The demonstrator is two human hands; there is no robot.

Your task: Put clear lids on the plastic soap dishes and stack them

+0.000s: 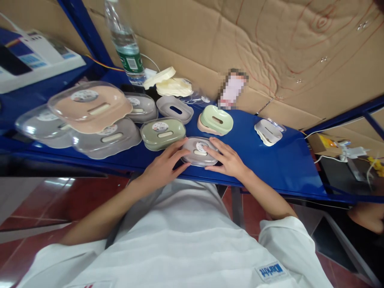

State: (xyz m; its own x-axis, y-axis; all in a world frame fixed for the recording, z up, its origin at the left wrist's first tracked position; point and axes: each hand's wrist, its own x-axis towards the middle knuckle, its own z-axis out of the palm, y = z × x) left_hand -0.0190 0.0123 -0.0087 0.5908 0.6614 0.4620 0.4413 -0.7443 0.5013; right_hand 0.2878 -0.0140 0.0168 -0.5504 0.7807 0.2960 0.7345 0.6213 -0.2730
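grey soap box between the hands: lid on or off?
On. The grey oval soap box wears its clear plastic lid, round sticker on top; the left hand and right hand press on its two ends.

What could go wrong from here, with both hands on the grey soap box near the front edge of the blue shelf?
The grey soap box with the clear lid sits close to the front edge of the blue metal shelf; a push from the left hand or right hand might slide it off. The olive green lidded soap box lies right beside the left fingers and could get nudged. The stacked peach soap box looks tilted and may slip.
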